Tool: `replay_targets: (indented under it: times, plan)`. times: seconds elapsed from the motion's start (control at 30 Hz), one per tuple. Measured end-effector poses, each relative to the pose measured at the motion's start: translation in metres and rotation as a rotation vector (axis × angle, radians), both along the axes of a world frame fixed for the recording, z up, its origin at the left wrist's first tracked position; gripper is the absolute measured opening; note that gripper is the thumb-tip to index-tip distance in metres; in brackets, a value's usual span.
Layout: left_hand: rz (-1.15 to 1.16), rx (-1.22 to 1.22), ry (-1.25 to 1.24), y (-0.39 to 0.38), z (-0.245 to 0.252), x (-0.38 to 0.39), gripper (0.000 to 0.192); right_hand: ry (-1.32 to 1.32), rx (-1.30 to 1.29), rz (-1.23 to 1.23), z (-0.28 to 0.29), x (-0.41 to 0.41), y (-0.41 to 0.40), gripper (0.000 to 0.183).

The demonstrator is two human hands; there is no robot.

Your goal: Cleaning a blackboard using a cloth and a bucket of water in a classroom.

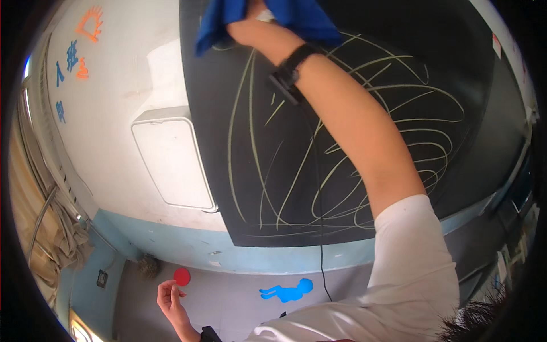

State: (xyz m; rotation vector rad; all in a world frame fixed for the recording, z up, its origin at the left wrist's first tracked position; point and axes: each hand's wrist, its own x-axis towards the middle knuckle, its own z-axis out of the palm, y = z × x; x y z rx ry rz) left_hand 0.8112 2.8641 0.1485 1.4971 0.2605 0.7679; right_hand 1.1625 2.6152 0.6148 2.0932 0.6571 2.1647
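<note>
My right hand (245,33) is raised to the top of the view and grips a blue cloth (303,21) over the blackboard (209,128). Folds of the cloth and the frame's upper edge hide most of its fingers. Pale yellow-green chalk lines (230,149) loop and cross over the board, partly behind my right forearm. Low on the left, my left hand (172,299) hangs in the air with loosely curled fingers. Behind its fingertips shows a red disc (182,276), seemingly on the floor; I cannot tell whether the fingers hold anything.
A white wall-mounted box (173,164) adjoins the board's left edge. A black cable (322,269) runs down over the board towards the grey floor (230,308). On the floor is a blue figure-shaped marking (290,290). Beige curtains (32,179) hang at far left.
</note>
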Motion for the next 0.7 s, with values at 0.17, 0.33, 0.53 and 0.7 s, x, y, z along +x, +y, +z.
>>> replay_targets:
  times: [0.17, 0.33, 0.53, 0.7]
  plan:
    - [0.050, 0.052, 0.044, 0.015, 0.000, -0.020, 0.010, 0.130, -0.061, 0.090, -0.027, 0.001, 0.059, 0.062]
    - [0.048, 0.063, 0.028, 0.010, 0.001, -0.017, 0.010, 0.199, -0.109, 0.046, -0.065, 0.009, 0.063, 0.060]
    - [-0.045, 0.079, 0.016, -0.016, 0.012, -0.001, 0.009, 0.252, -0.091, 0.332, -0.092, -0.003, -0.016, 0.058]
    - [-0.117, 0.133, 0.008, -0.053, 0.025, 0.021, 0.009, 0.264, -0.093, 0.187, -0.089, -0.040, -0.124, 0.057]
